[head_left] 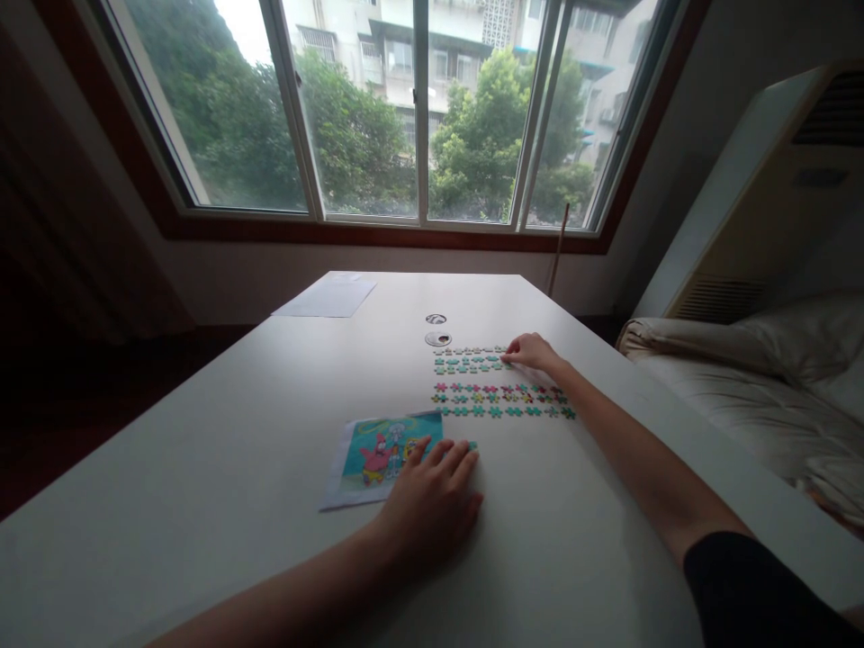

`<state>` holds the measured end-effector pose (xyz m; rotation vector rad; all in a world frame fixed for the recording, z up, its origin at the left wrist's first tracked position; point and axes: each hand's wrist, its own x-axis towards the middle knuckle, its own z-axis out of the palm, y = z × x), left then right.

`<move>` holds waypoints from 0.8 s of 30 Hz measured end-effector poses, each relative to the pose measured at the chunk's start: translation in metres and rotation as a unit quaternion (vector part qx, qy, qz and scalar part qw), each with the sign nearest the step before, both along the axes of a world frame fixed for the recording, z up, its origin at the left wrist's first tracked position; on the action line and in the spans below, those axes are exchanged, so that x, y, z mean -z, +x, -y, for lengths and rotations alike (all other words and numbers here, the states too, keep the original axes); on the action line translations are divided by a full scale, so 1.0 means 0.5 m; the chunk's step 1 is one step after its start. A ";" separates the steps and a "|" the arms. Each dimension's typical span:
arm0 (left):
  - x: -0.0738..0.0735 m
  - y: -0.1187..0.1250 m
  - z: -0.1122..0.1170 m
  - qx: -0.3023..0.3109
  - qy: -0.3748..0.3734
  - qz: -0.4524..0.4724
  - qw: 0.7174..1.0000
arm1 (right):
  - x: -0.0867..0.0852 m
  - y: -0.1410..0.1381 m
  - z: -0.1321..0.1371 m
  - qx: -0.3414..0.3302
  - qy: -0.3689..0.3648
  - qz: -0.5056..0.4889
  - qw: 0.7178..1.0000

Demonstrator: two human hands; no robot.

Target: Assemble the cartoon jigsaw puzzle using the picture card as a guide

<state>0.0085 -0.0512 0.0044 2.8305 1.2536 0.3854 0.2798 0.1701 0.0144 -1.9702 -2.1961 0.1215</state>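
Observation:
A colourful cartoon picture card point(368, 454) lies on the white table point(236, 468) in front of me. My left hand point(432, 499) rests flat beside its right edge, fingers stretched out, fingertips touching the card and a small teal puzzle piece point(472, 445). Several rows of loose puzzle pieces point(496, 396) are laid out further back on the right. My right hand point(532, 351) reaches to the right end of the upper rows, fingers curled down onto the pieces; what they pinch, if anything, is hidden.
A sheet of paper point(328, 297) lies at the table's far left. Two round cable-hole covers point(437, 329) sit behind the pieces. A bed with pillows point(762, 378) stands right of the table, a wide window point(418, 108) behind.

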 end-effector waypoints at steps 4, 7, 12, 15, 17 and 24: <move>-0.002 -0.001 0.001 0.001 -0.004 -0.001 1.000 | -0.011 -0.013 -0.014 0.015 -0.045 -0.004 0.999; -0.005 -0.001 0.002 0.000 -0.006 -0.002 1.000 | -0.020 -0.022 -0.026 0.024 -0.084 -0.013 0.996; -0.007 0.000 0.005 -0.005 -0.005 -0.005 1.000 | -0.025 -0.029 -0.032 0.024 -0.127 -0.037 0.991; -0.006 -0.001 0.005 -0.006 -0.006 -0.006 1.000 | -0.022 -0.027 -0.031 0.026 -0.133 -0.046 0.990; -0.006 -0.001 0.004 -0.003 -0.005 -0.007 1.000 | -0.022 -0.025 -0.031 0.035 -0.136 -0.045 0.989; -0.012 0.000 0.006 -0.003 -0.006 -0.005 1.000 | -0.032 -0.024 -0.039 0.037 -0.146 -0.061 0.987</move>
